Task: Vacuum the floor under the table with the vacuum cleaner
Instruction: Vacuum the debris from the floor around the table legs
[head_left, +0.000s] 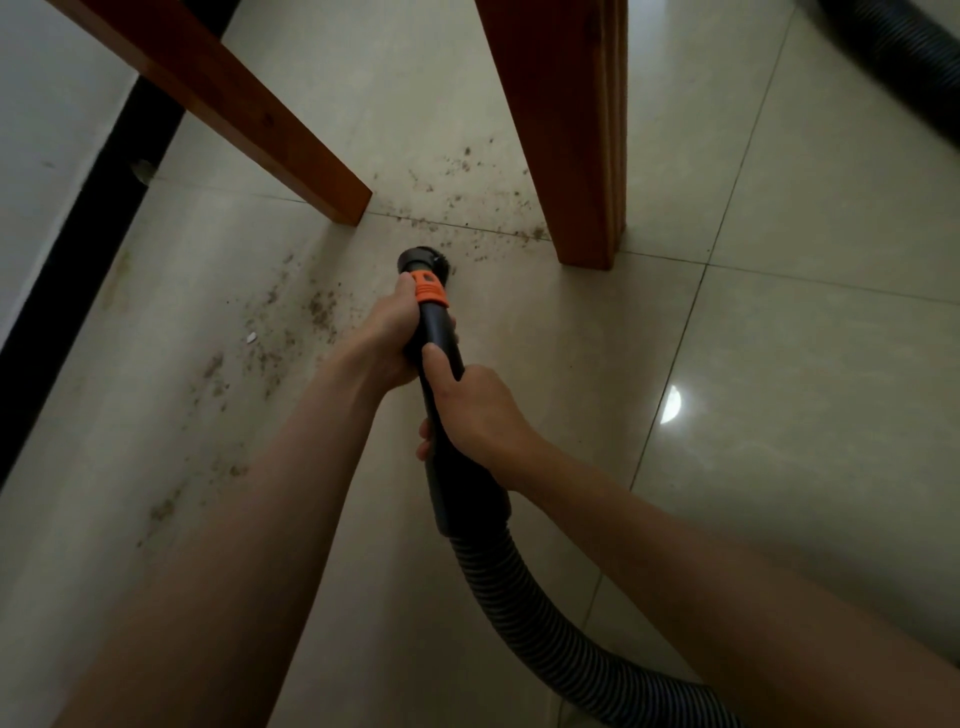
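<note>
1. Your black plastic vacuum wand with an orange collar (435, 332) ends in a round black brush nozzle (422, 260), set on the pale tiled floor (753, 322) between two reddish wooden table legs (571, 130).
2. Brown dirt specks (467, 208) lie scattered just beyond the nozzle (more to its left).
3. Your left hand (390, 332) grips the wand just below the collar, fingers wrapped.
4. Your right hand (475, 410) clasps the wand lower, above the ribbed grey hose (530, 618).

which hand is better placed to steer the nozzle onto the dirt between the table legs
Left. The left hand grips the black vacuum wand beside its orange collar, nearest the nozzle; the right hand holds farther back.
</note>
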